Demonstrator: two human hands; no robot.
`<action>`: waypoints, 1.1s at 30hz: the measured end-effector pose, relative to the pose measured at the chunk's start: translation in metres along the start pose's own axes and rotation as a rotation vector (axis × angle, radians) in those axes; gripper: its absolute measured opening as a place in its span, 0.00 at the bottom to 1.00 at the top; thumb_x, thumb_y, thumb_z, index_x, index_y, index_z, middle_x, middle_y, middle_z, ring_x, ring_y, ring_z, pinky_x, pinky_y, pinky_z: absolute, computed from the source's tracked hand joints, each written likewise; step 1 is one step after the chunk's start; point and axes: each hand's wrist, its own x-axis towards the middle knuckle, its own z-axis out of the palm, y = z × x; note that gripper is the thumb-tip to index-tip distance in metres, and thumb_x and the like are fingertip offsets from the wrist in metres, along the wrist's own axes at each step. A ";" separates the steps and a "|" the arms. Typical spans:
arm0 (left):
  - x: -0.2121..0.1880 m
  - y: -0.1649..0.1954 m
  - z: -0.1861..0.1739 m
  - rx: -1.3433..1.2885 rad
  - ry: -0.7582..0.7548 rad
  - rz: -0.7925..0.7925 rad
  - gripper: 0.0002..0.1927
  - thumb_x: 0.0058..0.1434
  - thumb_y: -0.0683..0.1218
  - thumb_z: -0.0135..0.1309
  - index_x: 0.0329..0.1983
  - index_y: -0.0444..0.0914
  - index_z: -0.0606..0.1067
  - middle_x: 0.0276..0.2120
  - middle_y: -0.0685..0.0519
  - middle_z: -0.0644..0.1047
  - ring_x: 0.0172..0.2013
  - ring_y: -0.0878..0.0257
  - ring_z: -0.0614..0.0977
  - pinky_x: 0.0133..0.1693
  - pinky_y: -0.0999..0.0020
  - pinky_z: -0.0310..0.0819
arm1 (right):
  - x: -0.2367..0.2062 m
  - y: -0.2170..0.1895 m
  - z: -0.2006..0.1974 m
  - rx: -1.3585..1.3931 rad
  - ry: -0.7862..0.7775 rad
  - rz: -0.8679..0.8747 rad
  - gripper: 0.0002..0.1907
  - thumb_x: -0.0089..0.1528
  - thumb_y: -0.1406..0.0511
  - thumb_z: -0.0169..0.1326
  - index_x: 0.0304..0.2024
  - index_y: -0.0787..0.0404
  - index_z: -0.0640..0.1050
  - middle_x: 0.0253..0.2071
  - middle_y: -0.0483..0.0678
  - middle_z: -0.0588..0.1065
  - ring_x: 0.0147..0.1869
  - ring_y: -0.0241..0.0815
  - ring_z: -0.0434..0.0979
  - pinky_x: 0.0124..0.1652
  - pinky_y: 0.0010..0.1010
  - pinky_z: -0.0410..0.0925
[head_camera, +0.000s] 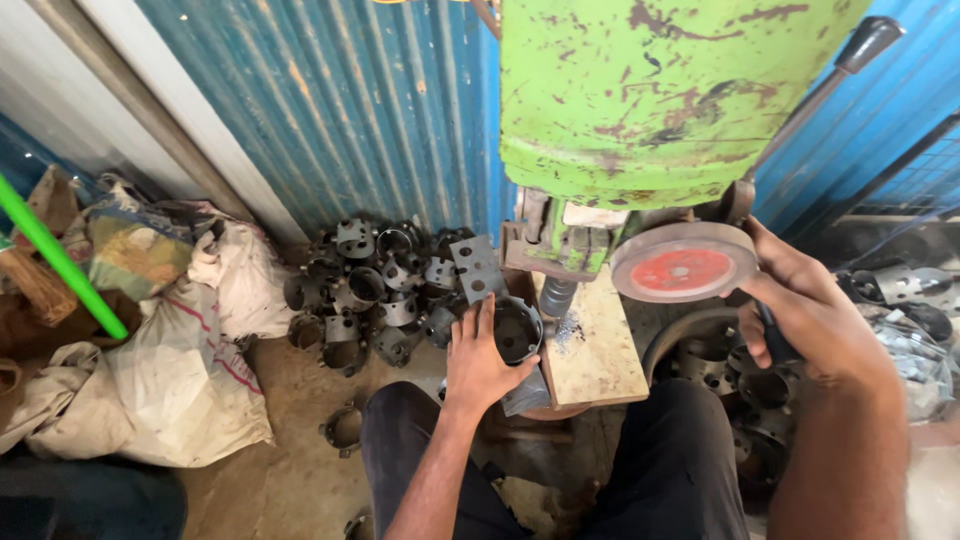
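My left hand (478, 357) grips a dark metal cup-shaped part (517, 329), open side facing me, held at the left edge of the wooden work plate (598, 352) under the spindle (556, 296) of a green drill press (655, 95). My right hand (808, 309) is closed on a dark lever handle (775, 343) at the machine's right side, just beside a round wheel with a red face (684, 263).
A heap of several similar dark metal cups (375, 285) lies on the floor against the blue corrugated wall. White sacks (170, 385) sit at the left, with a green pole (60, 260). More metal parts (745, 390) lie at right. My dark-trousered knees (690, 440) are below.
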 end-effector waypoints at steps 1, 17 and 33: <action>0.002 0.001 0.003 0.001 0.026 0.019 0.60 0.39 0.57 0.74 0.72 0.35 0.59 0.64 0.40 0.65 0.59 0.38 0.68 0.58 0.46 0.67 | 0.002 -0.002 0.001 -0.095 0.039 0.036 0.27 0.66 0.69 0.44 0.68 0.62 0.68 0.33 0.47 0.69 0.15 0.36 0.66 0.14 0.28 0.62; 0.004 0.003 0.012 0.034 0.094 0.001 0.58 0.38 0.57 0.75 0.69 0.32 0.62 0.63 0.38 0.66 0.57 0.37 0.68 0.57 0.46 0.66 | 0.007 -0.019 0.002 -0.320 0.042 0.078 0.23 0.67 0.71 0.42 0.64 0.60 0.70 0.28 0.47 0.67 0.16 0.38 0.69 0.16 0.31 0.67; 0.006 -0.001 0.011 0.033 0.115 0.029 0.58 0.38 0.58 0.75 0.69 0.31 0.62 0.62 0.38 0.67 0.58 0.38 0.68 0.59 0.46 0.66 | 0.008 -0.018 0.006 -0.357 0.074 0.062 0.18 0.68 0.70 0.42 0.60 0.63 0.72 0.27 0.47 0.67 0.16 0.38 0.68 0.15 0.32 0.67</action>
